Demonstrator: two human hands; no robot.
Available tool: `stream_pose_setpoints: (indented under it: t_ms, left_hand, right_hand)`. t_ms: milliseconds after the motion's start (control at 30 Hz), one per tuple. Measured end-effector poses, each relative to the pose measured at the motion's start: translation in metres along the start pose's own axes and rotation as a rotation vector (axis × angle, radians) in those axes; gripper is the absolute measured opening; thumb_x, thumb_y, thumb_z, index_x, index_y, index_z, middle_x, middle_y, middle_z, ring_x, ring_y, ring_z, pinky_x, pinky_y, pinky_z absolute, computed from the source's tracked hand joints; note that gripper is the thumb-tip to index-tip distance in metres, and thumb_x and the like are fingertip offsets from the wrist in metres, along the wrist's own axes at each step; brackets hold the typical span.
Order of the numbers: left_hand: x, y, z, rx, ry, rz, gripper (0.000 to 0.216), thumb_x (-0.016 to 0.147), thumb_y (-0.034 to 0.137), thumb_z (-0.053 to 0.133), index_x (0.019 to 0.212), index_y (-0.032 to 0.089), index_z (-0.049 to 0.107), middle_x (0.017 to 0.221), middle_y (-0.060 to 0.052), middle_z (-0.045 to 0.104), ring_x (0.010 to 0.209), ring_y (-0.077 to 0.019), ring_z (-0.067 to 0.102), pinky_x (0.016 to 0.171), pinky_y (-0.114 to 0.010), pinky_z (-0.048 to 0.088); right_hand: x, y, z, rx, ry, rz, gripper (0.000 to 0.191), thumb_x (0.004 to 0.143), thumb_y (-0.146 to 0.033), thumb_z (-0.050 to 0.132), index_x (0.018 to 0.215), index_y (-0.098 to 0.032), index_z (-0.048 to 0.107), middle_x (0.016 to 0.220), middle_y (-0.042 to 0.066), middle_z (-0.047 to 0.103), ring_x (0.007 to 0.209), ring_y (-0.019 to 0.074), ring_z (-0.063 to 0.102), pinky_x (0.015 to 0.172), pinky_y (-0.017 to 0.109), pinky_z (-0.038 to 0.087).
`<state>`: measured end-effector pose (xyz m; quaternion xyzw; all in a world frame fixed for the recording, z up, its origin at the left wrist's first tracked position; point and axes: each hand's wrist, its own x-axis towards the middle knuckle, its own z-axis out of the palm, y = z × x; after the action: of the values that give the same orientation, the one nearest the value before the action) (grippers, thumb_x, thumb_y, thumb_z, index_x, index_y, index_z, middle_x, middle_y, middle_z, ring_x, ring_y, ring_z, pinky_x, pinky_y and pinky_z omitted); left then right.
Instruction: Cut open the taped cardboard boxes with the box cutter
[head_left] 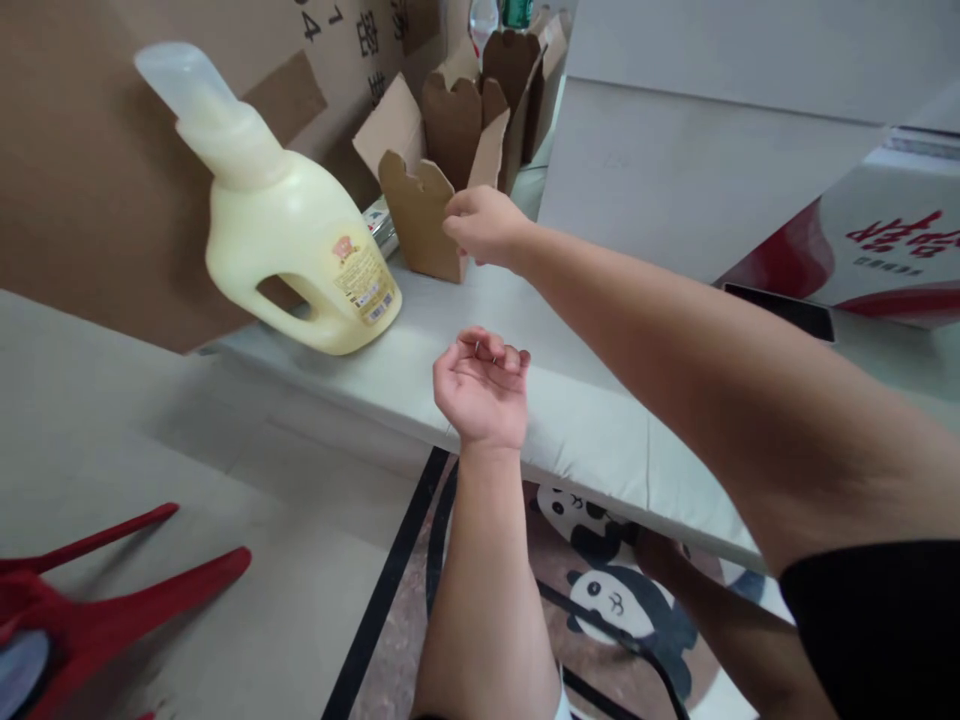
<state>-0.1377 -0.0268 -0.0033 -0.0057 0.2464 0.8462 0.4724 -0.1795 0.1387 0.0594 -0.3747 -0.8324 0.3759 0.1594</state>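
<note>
My right hand [487, 228] is closed at the right front edge of a small brown cardboard box [424, 220]. Its fingertips are partly hidden, but they appear to pinch the cardboard. The box stands upright with its top flaps spread. Lower down, my left hand [484, 390] is turned palm up over the front of the pale covered surface [592, 420]. Its fingers are loosely curled and apart, with nothing in the palm. Left of the box stands a pale yellow jug-shaped bottle [300, 240] with a translucent cap and a side handle.
More brown cardboard boxes [514, 70] stand behind the held one. A large carton [97, 170] rises at the left, and a white box [712, 170] at the right beside a red-and-white box [870, 235]. Below are a red plastic object [97, 620] and a panda-patterned mat [611, 600].
</note>
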Motion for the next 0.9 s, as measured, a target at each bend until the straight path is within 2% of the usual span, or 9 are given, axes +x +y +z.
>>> stream_pose_setpoints:
  t_ms: [133,300,400,467,567,600,667,767,900]
  left_hand:
    - [-0.002,-0.007,0.003,0.179,0.162,0.179,0.019,0.08,0.036,0.046,0.072,0.02,0.052,0.063,0.001,0.044,0.055,-0.0119,0.046,0.062,-0.027,0.041]
    - [-0.002,-0.006,-0.002,0.317,0.426,0.487,0.017,0.087,0.031,0.04,0.076,0.021,0.048,0.08,0.0,0.05,0.081,-0.013,0.055,0.079,-0.027,0.041]
    - [-0.007,-0.013,-0.003,0.414,0.272,0.531,0.021,0.091,0.033,0.039,0.085,0.023,0.057,0.095,-0.002,0.059,0.1,-0.0153,0.058,0.088,-0.028,0.041]
    - [-0.012,-0.025,0.0,0.47,0.046,0.511,0.026,0.092,0.038,0.043,0.094,0.024,0.064,0.105,-0.003,0.065,0.109,-0.0178,0.06,0.093,-0.03,0.043]
    - [-0.021,-0.051,0.004,0.585,-0.326,0.448,0.043,0.095,0.054,0.042,0.096,0.024,0.073,0.108,-0.007,0.072,0.11,-0.0232,0.064,0.098,-0.035,0.046]
    - [-0.023,-0.06,0.005,0.636,-0.434,0.443,0.051,0.096,0.058,0.039,0.092,0.023,0.075,0.104,-0.008,0.074,0.109,-0.0248,0.065,0.1,-0.037,0.046]
    - [-0.026,-0.074,0.007,0.727,-0.577,0.48,0.061,0.097,0.063,0.033,0.085,0.022,0.076,0.094,-0.008,0.075,0.11,-0.0264,0.065,0.105,-0.04,0.044]
    - [-0.027,-0.086,0.01,0.831,-0.557,0.557,0.047,0.099,0.054,0.045,0.083,0.023,0.075,0.086,-0.005,0.075,0.108,-0.0223,0.065,0.108,-0.036,0.043]
    - [-0.025,-0.093,0.017,0.88,-0.49,0.572,0.015,0.092,0.036,0.067,0.1,0.026,0.075,0.097,0.001,0.073,0.097,-0.0138,0.064,0.097,-0.025,0.046]
  right_hand:
    - [-0.052,0.026,-0.029,0.015,0.11,-0.04,0.015,0.092,-0.019,0.051,0.097,-0.015,0.065,0.081,0.0,0.068,0.087,0.0116,0.066,0.095,0.031,0.054]
    - [-0.187,0.075,-0.078,0.072,0.39,-0.083,0.013,0.088,-0.033,0.063,0.082,-0.022,0.065,0.078,0.002,0.065,0.074,0.0139,0.06,0.077,0.03,0.051]
    - [-0.276,0.108,-0.091,0.142,0.598,-0.077,0.013,0.083,-0.037,0.07,0.081,-0.028,0.061,0.082,0.003,0.061,0.079,0.0204,0.061,0.079,0.04,0.051]
    - [-0.32,0.128,-0.09,0.054,0.764,-0.073,0.015,0.079,-0.039,0.072,0.082,-0.03,0.059,0.105,0.007,0.061,0.104,0.0275,0.062,0.092,0.048,0.05]
    - [-0.352,0.151,-0.08,0.125,0.825,0.026,0.051,0.068,-0.035,0.08,0.112,-0.039,0.054,0.157,0.005,0.031,0.131,0.0297,0.052,0.105,0.051,0.047]
    - [-0.355,0.156,-0.078,0.221,0.82,0.058,0.066,0.068,-0.034,0.08,0.123,-0.042,0.045,0.162,0.005,0.023,0.134,0.029,0.051,0.107,0.05,0.047]
    - [-0.354,0.164,-0.074,0.422,0.804,0.102,0.084,0.073,-0.036,0.077,0.138,-0.047,0.025,0.158,0.007,0.032,0.134,0.027,0.053,0.11,0.049,0.046]
    - [-0.353,0.173,-0.072,0.555,0.77,0.095,0.079,0.083,-0.037,0.067,0.143,-0.047,0.017,0.138,0.006,0.052,0.124,0.0245,0.059,0.109,0.048,0.048]
    - [-0.364,0.184,-0.073,0.487,0.75,0.023,0.034,0.086,-0.026,0.065,0.116,-0.037,0.054,0.129,0.002,0.055,0.13,0.0202,0.052,0.117,0.04,0.037]
